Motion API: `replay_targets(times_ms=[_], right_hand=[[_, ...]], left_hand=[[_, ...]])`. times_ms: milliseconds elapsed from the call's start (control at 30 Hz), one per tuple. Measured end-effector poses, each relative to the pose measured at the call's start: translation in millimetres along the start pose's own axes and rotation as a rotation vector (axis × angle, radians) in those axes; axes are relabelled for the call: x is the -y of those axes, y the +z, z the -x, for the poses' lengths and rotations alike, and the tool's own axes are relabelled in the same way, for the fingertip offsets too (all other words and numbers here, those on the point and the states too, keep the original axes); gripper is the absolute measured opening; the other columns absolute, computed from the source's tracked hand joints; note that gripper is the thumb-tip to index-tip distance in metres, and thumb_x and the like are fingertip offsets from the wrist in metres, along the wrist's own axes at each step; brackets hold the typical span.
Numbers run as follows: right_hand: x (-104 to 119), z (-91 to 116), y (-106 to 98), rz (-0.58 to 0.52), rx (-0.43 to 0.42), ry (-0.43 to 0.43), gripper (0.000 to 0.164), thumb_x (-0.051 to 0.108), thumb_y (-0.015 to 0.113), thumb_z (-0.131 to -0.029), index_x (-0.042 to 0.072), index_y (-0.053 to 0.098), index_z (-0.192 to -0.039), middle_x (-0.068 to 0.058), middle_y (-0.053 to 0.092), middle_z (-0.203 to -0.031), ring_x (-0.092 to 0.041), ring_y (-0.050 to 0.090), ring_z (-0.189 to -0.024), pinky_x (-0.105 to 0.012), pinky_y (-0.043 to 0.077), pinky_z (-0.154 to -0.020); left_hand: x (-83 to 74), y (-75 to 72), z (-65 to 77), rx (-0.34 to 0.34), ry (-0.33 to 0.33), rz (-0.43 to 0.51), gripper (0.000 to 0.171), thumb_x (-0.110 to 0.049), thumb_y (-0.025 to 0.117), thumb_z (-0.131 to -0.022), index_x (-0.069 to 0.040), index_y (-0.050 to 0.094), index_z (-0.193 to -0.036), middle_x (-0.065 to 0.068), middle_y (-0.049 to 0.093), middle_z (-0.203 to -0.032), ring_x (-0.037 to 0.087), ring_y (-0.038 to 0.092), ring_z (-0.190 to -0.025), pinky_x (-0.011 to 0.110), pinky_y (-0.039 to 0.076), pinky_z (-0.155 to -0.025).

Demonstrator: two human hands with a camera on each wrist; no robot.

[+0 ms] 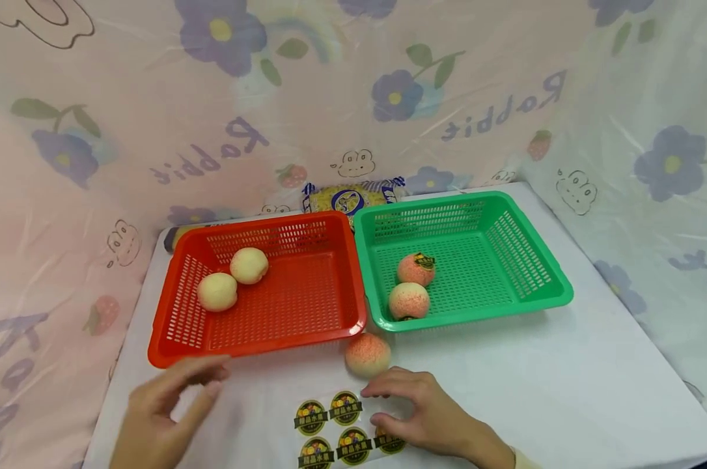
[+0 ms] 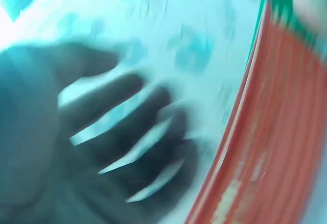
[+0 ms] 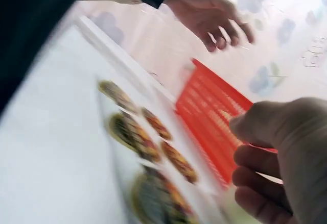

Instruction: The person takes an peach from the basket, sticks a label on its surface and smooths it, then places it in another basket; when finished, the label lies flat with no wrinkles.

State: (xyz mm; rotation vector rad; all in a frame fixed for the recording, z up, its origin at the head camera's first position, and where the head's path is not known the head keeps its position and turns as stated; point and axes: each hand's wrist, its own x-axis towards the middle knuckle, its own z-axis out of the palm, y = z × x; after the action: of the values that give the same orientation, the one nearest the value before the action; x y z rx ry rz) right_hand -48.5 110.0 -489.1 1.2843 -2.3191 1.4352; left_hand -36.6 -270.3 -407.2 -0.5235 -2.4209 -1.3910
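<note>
Right hand (image 1: 432, 413): thumb and forefinger apart, nothing visible between them, over the right side of the sticker sheet (image 1: 332, 430). Left hand (image 1: 165, 410): thumb and fingers apart too, holding nothing, left of the sheet. Loose peach (image 1: 368, 355) just beyond the sheet on the tabletop (image 1: 523, 384); red basket (image 1: 295, 286) beyond and left, green basket (image 1: 471, 260) beyond and right. Probably best: left fingers hold the sheet flat, right ones lift one sticker (image 1: 346, 408) by its rim, keeping off the glue.
</note>
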Motion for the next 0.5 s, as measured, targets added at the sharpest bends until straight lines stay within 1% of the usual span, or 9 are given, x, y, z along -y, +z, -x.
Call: replay_targets(times_ms=[67,100,133,167,233,267,367,433,500], right_hand=[[1,-1,8,-0.003,0.042,-0.013,0.037,0.013,0.077,-0.088,0.017,0.067,-0.123,0.003,0.07,-0.115,-0.008,0.065,-0.106,-0.019,0.052,-0.093],[1,-1,12,-0.007,0.056,-0.006,0.036,0.013,0.077,-0.089,0.017,0.067,-0.123,0.003,0.07,-0.116,-0.008,0.065,-0.108,-0.019,0.052,-0.095],[2,-1,15,-0.002,0.064,0.003,0.035,0.014,0.076,-0.089,0.017,0.067,-0.123,0.004,0.069,-0.117,-0.007,0.064,-0.11,-0.02,0.051,-0.096],[2,-1,18,0.004,0.067,0.016,0.035,0.014,0.076,-0.089,0.017,0.067,-0.123,0.004,0.069,-0.118,-0.007,0.063,-0.112,-0.02,0.051,-0.097],[1,0,23,0.025,0.062,0.04,0.037,0.014,0.077,-0.089,0.017,0.067,-0.124,0.005,0.068,-0.122,-0.007,0.062,-0.114,-0.02,0.051,-0.098],[1,0,26,0.032,0.058,0.052,0.037,0.014,0.076,-0.089,0.018,0.067,-0.125,0.006,0.067,-0.123,-0.007,0.062,-0.116,-0.02,0.051,-0.098],[0,2,33,0.08,0.04,0.052,0.039,0.013,0.077,-0.088,0.017,0.066,-0.126,0.005,0.065,-0.125,-0.009,0.062,-0.116,-0.02,0.051,-0.096],[0,3,37,0.121,0.024,0.041,0.041,0.012,0.077,-0.087,0.015,0.066,-0.126,0.004,0.064,-0.125,-0.01,0.062,-0.114,-0.018,0.052,-0.094],[0,5,40,0.171,0.01,0.043,0.042,0.012,0.078,-0.086,0.015,0.066,-0.126,0.004,0.064,-0.124,-0.01,0.063,-0.112,-0.017,0.052,-0.092]], left_hand=[[-3.0,22.0,8.5,0.255,0.094,0.08,0.044,0.007,0.071,-0.086,-0.012,0.067,-0.127,-0.005,0.072,-0.105,0.009,0.067,-0.089,0.017,0.055,-0.081],[-3.9,33.8,11.4,0.355,0.098,0.114,0.044,0.001,0.072,-0.088,-0.017,0.066,-0.129,-0.008,0.071,-0.107,0.008,0.066,-0.09,0.019,0.056,-0.08],[-3.5,46.6,13.6,0.423,0.105,0.132,0.043,-0.004,0.072,-0.09,-0.019,0.065,-0.13,-0.009,0.071,-0.11,0.008,0.067,-0.092,0.022,0.057,-0.08],[-3.0,59.2,15.7,0.466,0.1,0.116,0.041,-0.01,0.073,-0.091,-0.021,0.065,-0.13,-0.01,0.069,-0.113,0.009,0.066,-0.095,0.026,0.057,-0.081],[-1.8,82.4,19.9,0.503,0.055,-0.012,0.039,-0.025,0.074,-0.092,-0.024,0.065,-0.13,-0.007,0.067,-0.12,0.015,0.063,-0.104,0.036,0.057,-0.084],[-0.9,92.5,22.2,0.508,0.029,-0.111,0.043,-0.034,0.075,-0.09,-0.023,0.065,-0.13,-0.004,0.065,-0.124,0.019,0.061,-0.11,0.042,0.056,-0.086],[0.3,116.1,28.9,0.545,-0.069,-0.413,0.068,-0.054,0.08,-0.078,-0.019,0.062,-0.134,0.005,0.054,-0.138,0.034,0.048,-0.127,0.058,0.048,-0.091],[0.2,126.1,32.0,0.587,-0.131,-0.516,0.08,-0.059,0.082,-0.071,-0.017,0.06,-0.136,0.012,0.047,-0.144,0.044,0.041,-0.132,0.064,0.044,-0.093],[-0.3,132.4,33.4,0.596,-0.157,-0.555,0.081,-0.058,0.085,-0.067,-0.018,0.062,-0.133,0.013,0.044,-0.146,0.047,0.036,-0.136,0.066,0.04,-0.097]])
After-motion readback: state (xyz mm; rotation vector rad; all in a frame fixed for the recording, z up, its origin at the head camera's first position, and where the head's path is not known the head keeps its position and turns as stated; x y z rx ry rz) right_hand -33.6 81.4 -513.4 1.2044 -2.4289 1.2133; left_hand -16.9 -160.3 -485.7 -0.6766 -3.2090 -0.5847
